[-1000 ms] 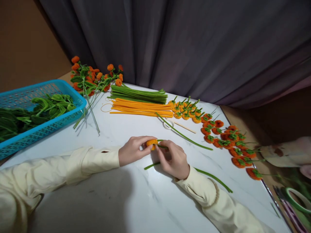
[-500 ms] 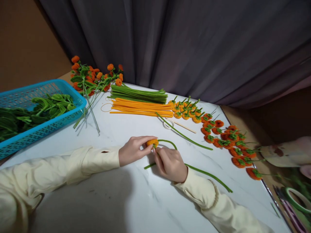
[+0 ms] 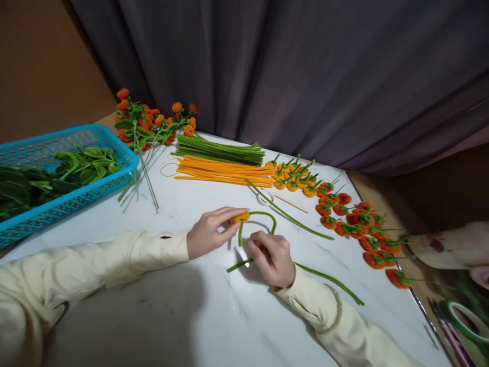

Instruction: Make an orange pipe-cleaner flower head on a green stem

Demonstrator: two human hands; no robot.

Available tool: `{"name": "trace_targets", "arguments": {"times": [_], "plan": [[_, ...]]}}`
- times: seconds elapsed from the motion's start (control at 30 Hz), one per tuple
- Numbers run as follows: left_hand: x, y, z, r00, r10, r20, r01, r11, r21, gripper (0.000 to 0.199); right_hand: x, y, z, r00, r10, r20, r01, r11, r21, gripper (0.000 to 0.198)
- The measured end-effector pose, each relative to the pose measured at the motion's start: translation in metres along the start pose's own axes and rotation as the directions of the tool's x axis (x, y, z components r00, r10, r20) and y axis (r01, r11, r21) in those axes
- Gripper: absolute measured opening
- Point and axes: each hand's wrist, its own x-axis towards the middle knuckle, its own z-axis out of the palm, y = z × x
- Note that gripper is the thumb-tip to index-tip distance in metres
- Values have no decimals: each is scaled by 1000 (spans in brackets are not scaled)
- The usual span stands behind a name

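Between the thumb and fingers of my left hand (image 3: 212,232) is a small yellow-orange pompom flower head (image 3: 241,217). A green pipe cleaner (image 3: 263,213) runs from the flower; its short end hangs below, and its longer part arches right and down behind my right hand. My right hand (image 3: 273,259) is just right of the flower and apart from it, fingers curled together; whether they hold anything is hidden. Another green pipe cleaner (image 3: 330,277) lies on the table, passing beneath my right hand and wrist.
Bundles of green pipe cleaners (image 3: 219,150) and yellow-orange pipe cleaners (image 3: 225,171) lie at the back. Yellow flower heads (image 3: 292,184) and orange ones (image 3: 361,219) spread rightward. A blue basket (image 3: 130,165) of leaves stands left. A white tape ring (image 3: 265,198) lies near a thin stick (image 3: 292,205).
My right hand has moved off the flower, slightly right and down. The short green end now shows below the flower, which my left hand still holds. The view has shifted slightly.
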Motion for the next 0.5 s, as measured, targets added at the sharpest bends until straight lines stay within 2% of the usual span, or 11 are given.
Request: {"name": "trace_targets", "arguments": {"times": [0.1, 0.2, 0.4, 0.5], "plan": [[0, -3, 0, 999, 41, -12, -41, 999, -4, 32, 2, 1, -2, 992, 123, 29, -126, 986, 112, 23], [-1, -3, 0, 998, 56, -8, -56, 998, -5, 32, 5, 0, -1, 978, 197, 63, -204, 969, 139, 23], [-2, 0, 0, 999, 28, 15, -27, 999, -35, 31, 7, 0, 6, 964, 205, 167, -223, 970, 96, 18], [-3, 3, -2, 999, 18, 49, -14, 998, -65, 30, 7, 1, 7, 960, 220, 170, -237, 967, 88, 18]]}}
